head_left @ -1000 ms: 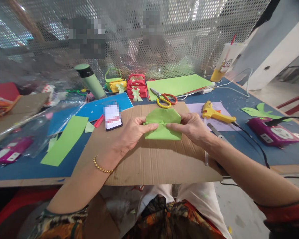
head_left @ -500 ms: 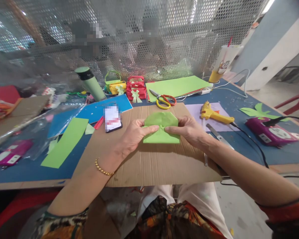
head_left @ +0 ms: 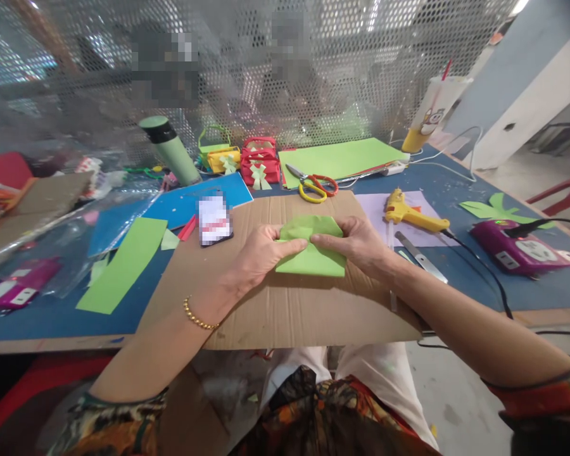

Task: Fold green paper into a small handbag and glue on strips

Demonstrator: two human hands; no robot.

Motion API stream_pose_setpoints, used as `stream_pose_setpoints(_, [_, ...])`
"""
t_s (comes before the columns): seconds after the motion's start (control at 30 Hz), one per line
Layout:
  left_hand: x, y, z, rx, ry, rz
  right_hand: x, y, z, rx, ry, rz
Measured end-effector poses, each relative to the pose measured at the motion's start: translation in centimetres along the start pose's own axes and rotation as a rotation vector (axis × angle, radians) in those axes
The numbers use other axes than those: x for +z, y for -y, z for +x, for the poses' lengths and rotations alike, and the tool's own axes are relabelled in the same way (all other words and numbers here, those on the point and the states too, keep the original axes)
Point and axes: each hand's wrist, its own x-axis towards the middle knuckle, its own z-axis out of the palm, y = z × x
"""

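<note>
- The cardboard sheet lies flat at the near edge of the blue table.
- The left hand, a gold bracelet at its wrist, is mostly closed, pinching the left side of the folded green paper with its thumb on top.
- The right hand is likewise mostly closed, gripping the right side, thumb on top.
- The folded green paper is between the hands, over the cardboard sheet; the thumb tips nearly meet near its middle.
- The phone lies left of it; the yellow glue gun rests on lilac paper to the right.
- Beyond are scissors, then small red bags and a green bottle.
</note>
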Motion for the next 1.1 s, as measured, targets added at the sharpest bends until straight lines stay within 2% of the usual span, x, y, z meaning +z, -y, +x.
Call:
stream_pose_setpoints(0.17, [0.1,-0.2,-0.1,-0.034,0.027,-0.007,0.1,0.1,0.1,-0.064,0.031,-0.098])
stream_pose_setpoints(0.33, [0.1,-0.5,-0.2,0.019,0.008,-0.011,-0.3,0.3,0.1,-0.074,0.089,-0.072])
stream_pose_setpoints(0.47, [-0.1,-0.7,-0.1,0.047,-0.062,-0.013,-1.0,0.5,0.0,-0.100,0.019,-0.072])
stream_pose_setpoints(0.63, [-0.2,-0.5,0.1,0.042,-0.054,-0.006,-0.8,0.2,0.2,-0.001,0.148,0.051])
stream_pose_setpoints(0.87, [-0.4,-0.5,0.2,-0.046,0.026,0.021,-0.6,-0.2,0.4,0.024,0.170,0.065])
stream_pose_setpoints(1.1, [0.0,0.3,0.2,-0.015,-0.025,-0.055,-0.4,-0.2,0.0,0.023,0.161,0.008])
